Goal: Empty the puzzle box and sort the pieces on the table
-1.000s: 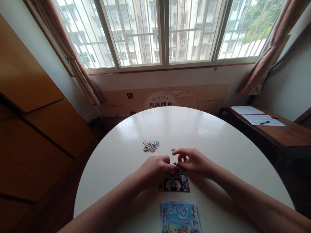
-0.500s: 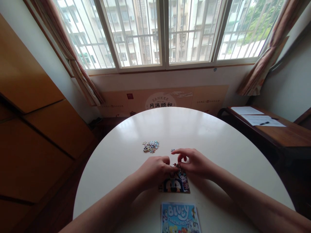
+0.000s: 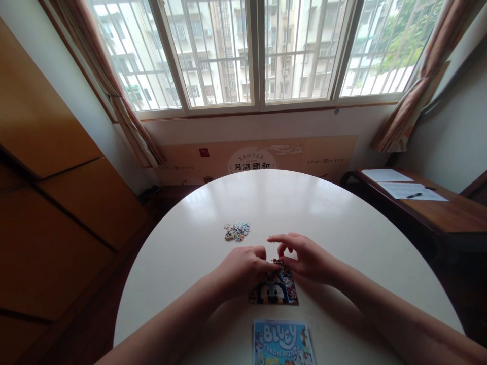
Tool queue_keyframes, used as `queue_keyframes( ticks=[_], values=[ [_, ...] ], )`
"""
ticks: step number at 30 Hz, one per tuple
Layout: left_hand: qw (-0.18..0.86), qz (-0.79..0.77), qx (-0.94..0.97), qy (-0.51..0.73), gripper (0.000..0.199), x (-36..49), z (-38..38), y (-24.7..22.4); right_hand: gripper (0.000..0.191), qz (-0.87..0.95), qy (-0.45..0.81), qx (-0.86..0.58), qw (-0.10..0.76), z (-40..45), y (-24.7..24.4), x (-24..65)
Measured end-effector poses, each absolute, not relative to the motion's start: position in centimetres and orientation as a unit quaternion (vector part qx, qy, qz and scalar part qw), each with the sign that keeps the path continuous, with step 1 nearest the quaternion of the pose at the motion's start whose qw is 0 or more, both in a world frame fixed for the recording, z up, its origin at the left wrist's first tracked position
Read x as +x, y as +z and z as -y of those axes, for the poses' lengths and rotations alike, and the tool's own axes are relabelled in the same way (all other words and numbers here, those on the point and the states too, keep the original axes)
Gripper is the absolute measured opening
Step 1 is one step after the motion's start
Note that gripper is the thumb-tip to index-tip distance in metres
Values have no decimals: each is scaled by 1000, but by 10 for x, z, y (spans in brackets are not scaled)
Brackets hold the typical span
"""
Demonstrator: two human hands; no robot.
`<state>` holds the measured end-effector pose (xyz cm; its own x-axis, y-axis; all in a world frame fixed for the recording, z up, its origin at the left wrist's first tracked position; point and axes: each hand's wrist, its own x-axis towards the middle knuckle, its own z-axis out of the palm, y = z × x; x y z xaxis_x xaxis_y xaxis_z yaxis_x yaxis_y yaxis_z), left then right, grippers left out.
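A partly assembled puzzle (image 3: 274,293) with a dark blue dog face lies on the white round table (image 3: 182,228). Over its upper left part is my left hand (image 3: 247,263), fingers curled, the index fingertip pressing at the puzzle's top edge. My right hand (image 3: 304,256) is at the upper right corner, its thumb and a curled finger close together by small pieces at the top edge, index finger stretched out to the left. What the right fingers pinch is too small to make out. A pile of loose pieces (image 3: 237,231) lies beyond my left hand.
A blue "Bluey" picture card (image 3: 282,342) lies nearest me on the table. At the right, a wooden side table (image 3: 449,215) holds papers (image 3: 413,191) and a pen. Orange cabinets (image 3: 49,203) stand left; a barred window is ahead.
Both hands stay nearly in place at the puzzle's top edge. The small piece seen beyond my right index fingertip is now mostly hidden by it. The whole view has shifted slightly.
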<state>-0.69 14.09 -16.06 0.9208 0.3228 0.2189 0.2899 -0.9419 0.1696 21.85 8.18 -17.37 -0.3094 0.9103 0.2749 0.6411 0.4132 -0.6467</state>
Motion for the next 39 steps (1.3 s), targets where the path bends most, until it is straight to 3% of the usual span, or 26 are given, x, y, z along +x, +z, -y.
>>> queue_keyframes(
  ticks=[22,31,39],
  values=[
    [97,-174,972,127,31,-5,-140,-158,49,866,43,-436,243,-77,-162,216],
    [81,-167,975,119,35,-7,-141,-161,39,787,193,-500,306,-85,-178,220],
    [73,-164,977,112,36,-7,-140,-159,38,753,229,-543,293,-87,-178,220]
  ],
)
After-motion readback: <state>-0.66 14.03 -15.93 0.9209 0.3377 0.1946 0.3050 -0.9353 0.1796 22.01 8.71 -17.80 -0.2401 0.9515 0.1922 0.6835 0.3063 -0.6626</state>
